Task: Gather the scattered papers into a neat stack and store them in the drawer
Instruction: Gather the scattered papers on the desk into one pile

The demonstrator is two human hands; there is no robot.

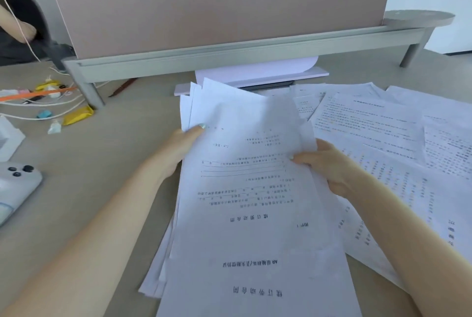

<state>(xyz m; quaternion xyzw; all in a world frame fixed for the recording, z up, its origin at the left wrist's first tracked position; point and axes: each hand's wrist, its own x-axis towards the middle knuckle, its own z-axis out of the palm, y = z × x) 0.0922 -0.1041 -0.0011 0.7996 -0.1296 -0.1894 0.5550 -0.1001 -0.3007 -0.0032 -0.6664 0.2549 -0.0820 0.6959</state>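
Head view: both hands hold a loose, uneven stack of papers over the beige counter. The left hand grips its left edge, thumb on top; the right hand pinches the right edge. More printed sheets lie scattered to the right. Left: a phone, cables, yellow packets. Behind stands a pinkish fabric divider.

A loose, uneven stack of printed papers lies mid-tabletop, more printed sheets scattered overlapping to its right.
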